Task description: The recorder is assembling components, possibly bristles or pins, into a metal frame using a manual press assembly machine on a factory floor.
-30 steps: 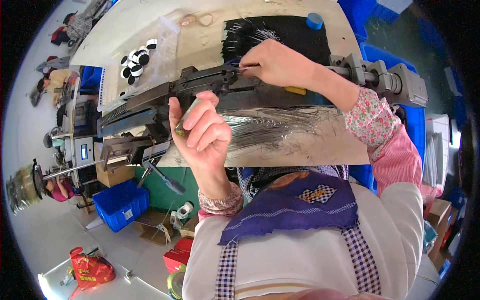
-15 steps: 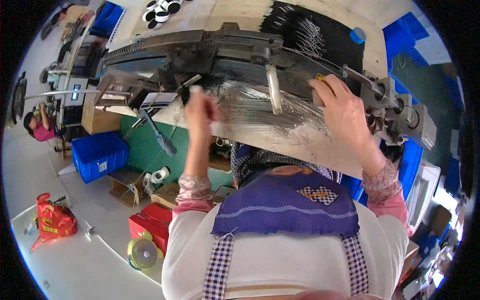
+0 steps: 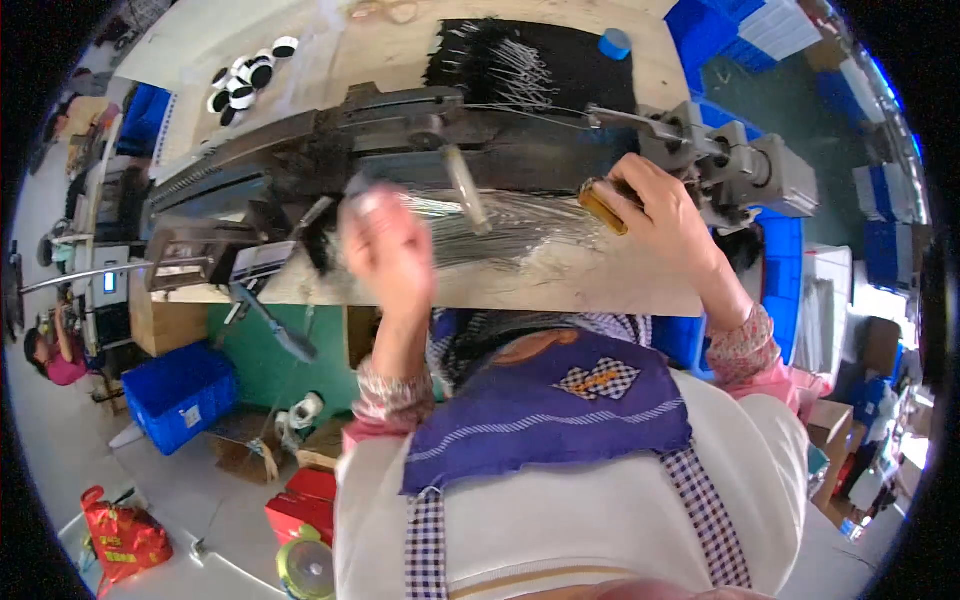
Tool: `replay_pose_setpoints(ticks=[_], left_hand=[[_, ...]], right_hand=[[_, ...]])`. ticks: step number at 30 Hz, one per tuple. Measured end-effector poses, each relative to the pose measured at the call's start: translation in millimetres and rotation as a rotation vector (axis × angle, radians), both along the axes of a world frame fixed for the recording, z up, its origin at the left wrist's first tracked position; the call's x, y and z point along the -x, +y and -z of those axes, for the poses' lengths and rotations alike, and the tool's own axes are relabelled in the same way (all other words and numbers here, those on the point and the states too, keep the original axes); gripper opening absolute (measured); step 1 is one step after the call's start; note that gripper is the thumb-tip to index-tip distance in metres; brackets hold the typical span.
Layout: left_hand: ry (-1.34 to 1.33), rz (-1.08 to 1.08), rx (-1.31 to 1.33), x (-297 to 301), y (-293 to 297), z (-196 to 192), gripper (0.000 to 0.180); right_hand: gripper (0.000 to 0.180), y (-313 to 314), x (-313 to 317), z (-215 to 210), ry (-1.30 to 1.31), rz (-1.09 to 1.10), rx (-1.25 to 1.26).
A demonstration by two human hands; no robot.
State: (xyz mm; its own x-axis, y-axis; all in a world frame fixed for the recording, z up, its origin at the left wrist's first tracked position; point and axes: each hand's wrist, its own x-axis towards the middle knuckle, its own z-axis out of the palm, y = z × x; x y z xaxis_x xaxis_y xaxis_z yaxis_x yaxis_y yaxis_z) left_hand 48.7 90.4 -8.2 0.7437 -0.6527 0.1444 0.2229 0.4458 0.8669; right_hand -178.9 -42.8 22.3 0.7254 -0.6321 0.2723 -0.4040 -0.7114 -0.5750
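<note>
- We see the left hand [image 3: 388, 245] blurred at the wire bundle's [image 3: 530, 222] left end; we cannot tell its grip.
- The right hand [image 3: 662, 212], at the bundle's right end, has its grip closed around a yellow block [image 3: 603, 208], partly finger-covered.
- A pale cylindrical handle [image 3: 466, 190] hides some bundle wires.

Pale wooden bench [image 3: 650, 292] is spanning upper centre. Grey floor [image 3: 50, 430] is curving along left rim; green floor [image 3: 255, 335] is showing beneath bench. Blue crate [image 3: 180, 400], red bag [image 3: 125, 540] and red box [image 3: 305, 505] are resting at lower left. Blue bins [image 3: 890, 200] are standing at far right; white light [image 3: 895, 298] is glaring near right rim.
</note>
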Motion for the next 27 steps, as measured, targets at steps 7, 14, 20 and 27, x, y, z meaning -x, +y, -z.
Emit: replay_pose_setpoints(ticks=[7, 14, 20, 27], left_hand=[[0.444, 0.885, -0.336, 50, -96, -3, 0.026], [0.336, 0.425, -0.272, 44, -89, 0, 0.022], [0.286, 0.361, -0.33, 51, -88, -5, 0.021], [0.356, 0.318, -0.256, 48, -80, -5, 0.023]], right_hand=[[0.02, 9, 32, -41, 0.122, 0.132, -0.186], [0.021, -51, -1, -58, -0.151, 0.051, 0.295], [0.023, -87, -102, -21, 0.241, -0.31, -0.024], [0.026, -89, -99, -33, 0.207, -0.432, -0.533]])
